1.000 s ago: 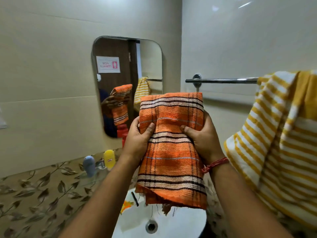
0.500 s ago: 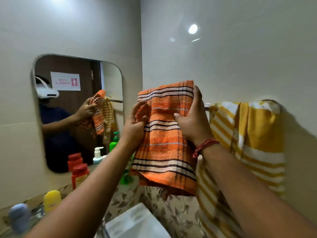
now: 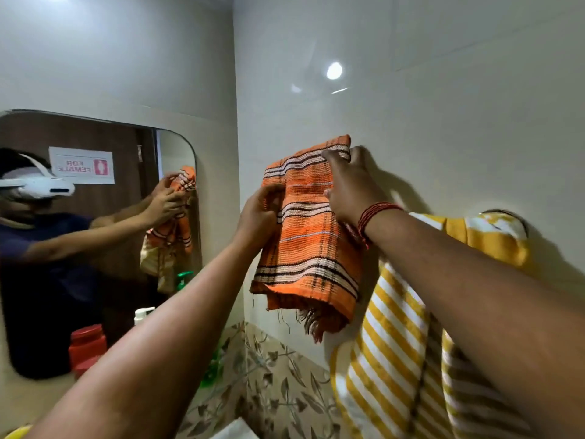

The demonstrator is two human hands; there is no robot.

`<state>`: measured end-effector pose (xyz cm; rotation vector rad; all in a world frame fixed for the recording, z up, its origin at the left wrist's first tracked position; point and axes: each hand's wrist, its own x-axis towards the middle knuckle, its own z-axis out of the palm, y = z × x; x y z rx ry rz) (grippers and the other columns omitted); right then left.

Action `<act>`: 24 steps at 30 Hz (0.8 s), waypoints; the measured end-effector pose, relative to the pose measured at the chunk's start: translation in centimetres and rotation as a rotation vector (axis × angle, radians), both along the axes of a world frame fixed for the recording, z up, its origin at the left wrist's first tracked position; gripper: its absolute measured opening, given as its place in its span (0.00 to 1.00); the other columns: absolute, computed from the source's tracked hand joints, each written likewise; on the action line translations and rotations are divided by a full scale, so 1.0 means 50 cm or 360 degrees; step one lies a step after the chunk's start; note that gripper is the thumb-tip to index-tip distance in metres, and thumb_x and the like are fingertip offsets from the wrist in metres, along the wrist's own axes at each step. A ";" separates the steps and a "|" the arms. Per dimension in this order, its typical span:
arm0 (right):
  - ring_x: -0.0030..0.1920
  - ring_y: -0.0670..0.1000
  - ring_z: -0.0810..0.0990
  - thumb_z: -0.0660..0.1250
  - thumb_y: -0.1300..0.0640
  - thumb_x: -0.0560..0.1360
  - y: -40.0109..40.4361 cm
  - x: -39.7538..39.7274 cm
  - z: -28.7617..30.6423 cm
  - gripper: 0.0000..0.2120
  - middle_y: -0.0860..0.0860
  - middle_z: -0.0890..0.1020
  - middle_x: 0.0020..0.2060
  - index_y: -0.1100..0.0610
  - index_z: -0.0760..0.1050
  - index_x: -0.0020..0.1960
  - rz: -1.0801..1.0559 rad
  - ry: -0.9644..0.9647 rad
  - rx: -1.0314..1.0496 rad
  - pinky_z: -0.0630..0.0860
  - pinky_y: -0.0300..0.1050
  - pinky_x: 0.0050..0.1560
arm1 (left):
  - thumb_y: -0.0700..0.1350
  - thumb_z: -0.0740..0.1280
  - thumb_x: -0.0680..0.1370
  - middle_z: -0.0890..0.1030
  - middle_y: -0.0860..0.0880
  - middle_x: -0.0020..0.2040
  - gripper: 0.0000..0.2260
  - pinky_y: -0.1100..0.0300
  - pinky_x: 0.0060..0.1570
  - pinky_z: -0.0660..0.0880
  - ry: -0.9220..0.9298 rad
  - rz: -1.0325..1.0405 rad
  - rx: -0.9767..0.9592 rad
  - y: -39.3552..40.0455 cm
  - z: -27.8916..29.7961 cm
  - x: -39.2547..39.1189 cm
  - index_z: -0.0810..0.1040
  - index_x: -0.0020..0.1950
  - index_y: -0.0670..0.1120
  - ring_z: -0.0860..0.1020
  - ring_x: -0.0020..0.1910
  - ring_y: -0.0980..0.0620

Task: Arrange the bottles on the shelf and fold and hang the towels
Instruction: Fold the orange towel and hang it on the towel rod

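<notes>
Both forearms reach up and away from the person toward the side wall. The left hand (image 3: 258, 213) curls its fingers round the left edge of the folded orange towel (image 3: 311, 242), bunching the cloth there. The right hand (image 3: 351, 188), with red threads (image 3: 373, 217) at the wrist, lies over the towel's upper right part, fingers bent over its top fold and thumb pressed to the front. The towel is held up close to the wall, its frayed lower edge hanging free; whether it rests on a rail I cannot tell. Just right of it hangs the yellow striped towel (image 3: 395, 359), draped high on the wall. Below runs a band of leaf-patterned tile (image 3: 278, 375). On the left wall the mirror (image 3: 95, 248) reflects the person, a red bottle (image 3: 87, 346) at its lower edge.
</notes>
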<state>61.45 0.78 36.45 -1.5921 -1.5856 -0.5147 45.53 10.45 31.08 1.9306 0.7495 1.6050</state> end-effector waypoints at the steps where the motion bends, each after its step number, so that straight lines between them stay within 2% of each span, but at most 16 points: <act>1: 0.69 0.64 0.72 0.67 0.69 0.75 0.009 0.002 0.003 0.35 0.62 0.50 0.77 0.49 0.60 0.76 -0.0047 -0.0048 -0.0010 0.73 0.52 0.67 | 0.33 0.63 0.80 0.82 0.52 0.57 0.17 0.45 0.63 0.77 0.0036 0.0020 0.0028 0.014 0.002 -0.002 0.79 0.63 0.49 0.80 0.59 0.49; 3: 0.70 0.66 0.70 0.66 0.69 0.75 0.022 0.009 0.004 0.35 0.63 0.50 0.77 0.49 0.60 0.76 -0.0106 -0.0144 -0.0069 0.73 0.53 0.67 | 0.33 0.64 0.79 0.81 0.51 0.59 0.18 0.49 0.63 0.76 0.0146 0.0093 0.0138 0.034 0.009 -0.005 0.79 0.64 0.50 0.79 0.60 0.49; 4: 0.68 0.67 0.72 0.66 0.70 0.74 0.027 0.010 0.004 0.35 0.63 0.50 0.77 0.49 0.60 0.76 -0.0138 -0.0185 -0.0113 0.75 0.54 0.65 | 0.33 0.65 0.78 0.81 0.49 0.61 0.18 0.52 0.62 0.76 0.0220 0.0120 0.0199 0.047 0.013 -0.006 0.79 0.64 0.49 0.79 0.60 0.49; 6: 0.53 0.64 0.79 0.65 0.69 0.74 0.028 0.012 0.003 0.35 0.62 0.51 0.75 0.47 0.59 0.75 -0.0255 -0.0306 -0.0191 0.80 0.52 0.50 | 0.32 0.66 0.77 0.81 0.47 0.62 0.20 0.56 0.61 0.75 0.0365 0.0115 0.0291 0.069 0.017 -0.005 0.79 0.65 0.48 0.79 0.60 0.49; 7: 0.47 0.60 0.79 0.66 0.67 0.74 0.025 0.012 0.004 0.34 0.62 0.52 0.74 0.47 0.59 0.75 -0.0362 -0.0438 -0.0189 0.79 0.50 0.43 | 0.32 0.66 0.78 0.80 0.46 0.62 0.19 0.57 0.61 0.74 0.0421 0.0112 0.0299 0.081 0.019 -0.004 0.79 0.66 0.48 0.78 0.60 0.49; 8: 0.48 0.59 0.77 0.66 0.64 0.74 0.022 0.011 0.005 0.32 0.62 0.53 0.74 0.46 0.60 0.74 -0.0483 -0.0623 -0.0143 0.78 0.50 0.42 | 0.33 0.64 0.79 0.78 0.45 0.63 0.19 0.59 0.61 0.72 0.0462 0.0133 0.0290 0.093 0.018 -0.002 0.79 0.66 0.49 0.77 0.60 0.49; 10: 0.64 0.63 0.70 0.67 0.59 0.74 0.025 0.010 0.006 0.26 0.60 0.53 0.75 0.47 0.66 0.70 -0.0716 -0.1002 0.0006 0.75 0.58 0.56 | 0.38 0.62 0.82 0.72 0.43 0.65 0.14 0.59 0.65 0.68 0.0507 0.0214 0.0303 0.125 0.017 -0.001 0.79 0.66 0.49 0.73 0.63 0.46; 11: 0.71 0.65 0.62 0.66 0.58 0.75 0.026 0.008 0.008 0.24 0.60 0.52 0.76 0.48 0.68 0.69 -0.0796 -0.1134 0.0029 0.69 0.63 0.63 | 0.42 0.63 0.83 0.70 0.43 0.66 0.12 0.56 0.68 0.67 0.0525 0.0272 0.0377 0.140 0.015 0.001 0.80 0.64 0.49 0.71 0.66 0.43; 13: 0.77 0.65 0.51 0.61 0.56 0.78 0.032 0.004 0.013 0.18 0.59 0.51 0.78 0.51 0.71 0.68 -0.0823 -0.1380 0.0012 0.56 0.68 0.71 | 0.46 0.64 0.82 0.69 0.42 0.67 0.11 0.49 0.67 0.70 0.0590 0.0421 0.0644 0.161 0.007 0.003 0.82 0.62 0.47 0.69 0.67 0.40; 15: 0.78 0.63 0.54 0.58 0.57 0.80 0.046 0.000 0.019 0.15 0.57 0.61 0.77 0.55 0.75 0.64 -0.0694 -0.1689 0.0023 0.53 0.67 0.74 | 0.47 0.64 0.82 0.72 0.41 0.65 0.12 0.46 0.62 0.73 0.0642 0.0568 0.1036 0.176 0.000 0.001 0.82 0.59 0.44 0.69 0.64 0.39; 16: 0.77 0.62 0.59 0.58 0.56 0.80 0.054 -0.001 0.022 0.14 0.56 0.67 0.74 0.56 0.77 0.62 -0.0620 -0.1831 0.0013 0.55 0.65 0.74 | 0.47 0.64 0.81 0.74 0.40 0.63 0.12 0.46 0.59 0.74 0.0659 0.0620 0.1247 0.186 -0.002 0.000 0.81 0.59 0.43 0.70 0.62 0.39; 18: 0.71 0.59 0.69 0.59 0.54 0.80 0.061 -0.002 0.028 0.14 0.54 0.75 0.68 0.55 0.77 0.62 -0.0543 -0.1892 -0.0141 0.64 0.61 0.70 | 0.45 0.67 0.79 0.77 0.41 0.60 0.11 0.46 0.56 0.76 0.0714 0.0635 0.1545 0.206 -0.004 -0.002 0.81 0.59 0.42 0.73 0.59 0.39; 20: 0.66 0.58 0.72 0.60 0.54 0.80 0.066 -0.009 0.034 0.13 0.54 0.76 0.65 0.53 0.74 0.63 -0.0549 -0.1911 -0.0293 0.70 0.59 0.65 | 0.43 0.67 0.79 0.80 0.42 0.58 0.12 0.47 0.54 0.76 0.0798 0.0484 0.1487 0.210 0.000 -0.006 0.80 0.61 0.43 0.76 0.56 0.40; 24: 0.60 0.57 0.75 0.62 0.53 0.79 0.077 -0.039 0.040 0.14 0.52 0.78 0.60 0.49 0.71 0.64 -0.0434 -0.1886 -0.0533 0.75 0.54 0.55 | 0.49 0.59 0.81 0.82 0.44 0.62 0.17 0.54 0.53 0.73 0.0690 0.0225 0.0886 0.201 -0.001 -0.015 0.75 0.69 0.52 0.80 0.58 0.43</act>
